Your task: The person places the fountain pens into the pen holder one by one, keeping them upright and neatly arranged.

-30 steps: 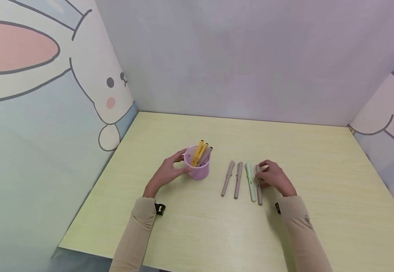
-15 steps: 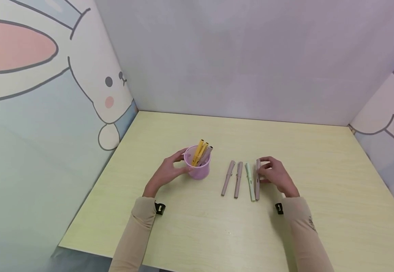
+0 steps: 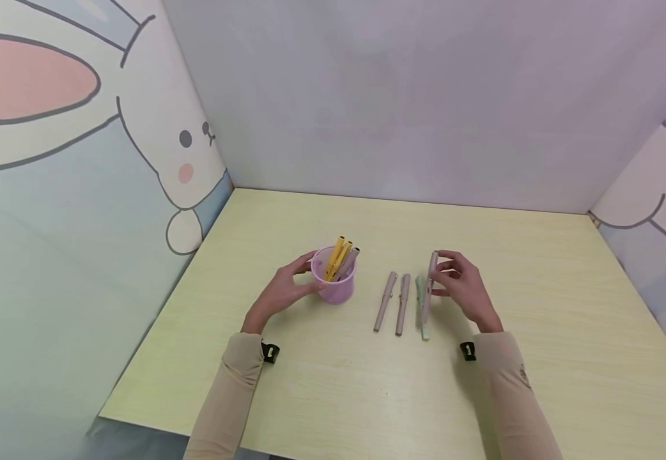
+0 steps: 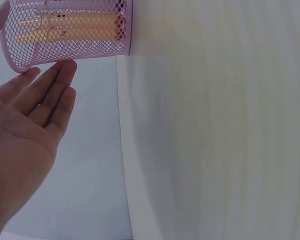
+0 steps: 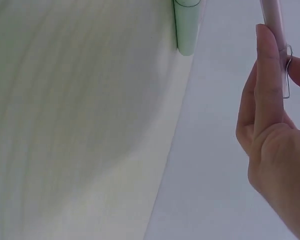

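Observation:
A pink mesh pen cup [image 3: 337, 294] stands upright on the table with two yellow pens [image 3: 334, 259] and a mauve pen [image 3: 348, 263] leaning in it. My left hand [image 3: 282, 292] holds the cup from its left side, thumb in front and fingers behind. In the left wrist view the fingertips [image 4: 65, 67] touch the mesh wall. Raised off the table, another mauve pen [image 3: 429, 291] is pinched between the thumb and fingers of my right hand [image 3: 464, 287]; its metal clip [image 5: 289, 75] shows in the right wrist view. Below it lies a mint-green pen [image 3: 424, 329], partly hidden.
Two more mauve pens [image 3: 385, 301] lie side by side between the cup and the green pen. The pale yellow table [image 3: 333, 396] meets a grey wall [image 3: 402, 102] at the back. A panel with cartoon drawings [image 3: 154, 128] borders the left side.
My right hand has picked up the rightmost mauve pen from the table and moved it up and slightly left, over the green pen. The left hand and cup have stayed in place.

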`<state>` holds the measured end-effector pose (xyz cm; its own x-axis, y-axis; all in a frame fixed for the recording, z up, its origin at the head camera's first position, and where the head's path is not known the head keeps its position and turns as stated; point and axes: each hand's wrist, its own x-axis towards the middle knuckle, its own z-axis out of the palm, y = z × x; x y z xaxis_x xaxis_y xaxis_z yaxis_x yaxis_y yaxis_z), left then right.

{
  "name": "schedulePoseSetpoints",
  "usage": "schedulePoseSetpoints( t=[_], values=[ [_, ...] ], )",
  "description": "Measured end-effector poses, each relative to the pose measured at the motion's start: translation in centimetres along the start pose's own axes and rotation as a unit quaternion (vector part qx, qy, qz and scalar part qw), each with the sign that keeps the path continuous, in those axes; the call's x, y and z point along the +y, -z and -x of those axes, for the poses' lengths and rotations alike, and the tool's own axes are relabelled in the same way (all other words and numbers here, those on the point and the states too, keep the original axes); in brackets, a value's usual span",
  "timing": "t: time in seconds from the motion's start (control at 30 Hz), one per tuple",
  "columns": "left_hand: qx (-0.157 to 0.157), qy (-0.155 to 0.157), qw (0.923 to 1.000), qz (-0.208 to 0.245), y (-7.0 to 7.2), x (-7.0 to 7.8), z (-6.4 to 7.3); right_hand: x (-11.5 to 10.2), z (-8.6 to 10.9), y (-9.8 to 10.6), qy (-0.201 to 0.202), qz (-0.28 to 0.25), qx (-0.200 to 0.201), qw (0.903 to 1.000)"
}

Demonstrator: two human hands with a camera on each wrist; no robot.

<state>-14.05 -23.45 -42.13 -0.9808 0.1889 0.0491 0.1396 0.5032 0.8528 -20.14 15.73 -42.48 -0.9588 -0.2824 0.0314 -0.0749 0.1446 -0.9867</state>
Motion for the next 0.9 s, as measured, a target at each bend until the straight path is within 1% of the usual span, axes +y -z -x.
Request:
schedulePoseSetpoints(
  t=[0.2, 0.4, 0.53, 0.73, 0.9],
  values=[
    [0.000, -0.001, 1.0000, -0.002, -0.1, -0.1, 0.0, -0.1, -0.2, -0.9, 0.064, -0.019, 0.005, 0.9978],
    [0.001, -0.001, 1.0000, -0.001, -0.1, 0.0, 0.1, -0.5, -0.5, -2.3, 0.115, -0.059, 0.009, 0.9916],
    [0.002, -0.001, 1.0000, 0.000, -0.1, 0.0, 0.1, -0.8, -0.9, -3.5, 0.137, -0.080, 0.017, 0.9871],
    [0.002, -0.003, 1.0000, -0.001, 0.1, -0.1, 0.2, -1.2, -1.3, -5.4, 0.159, -0.112, 0.034, 0.9803],
    [0.001, -0.003, 1.0000, 0.002, 0.1, -0.1, 0.3, -1.6, -1.5, -6.7, 0.183, -0.145, 0.052, 0.9709]
  ],
)
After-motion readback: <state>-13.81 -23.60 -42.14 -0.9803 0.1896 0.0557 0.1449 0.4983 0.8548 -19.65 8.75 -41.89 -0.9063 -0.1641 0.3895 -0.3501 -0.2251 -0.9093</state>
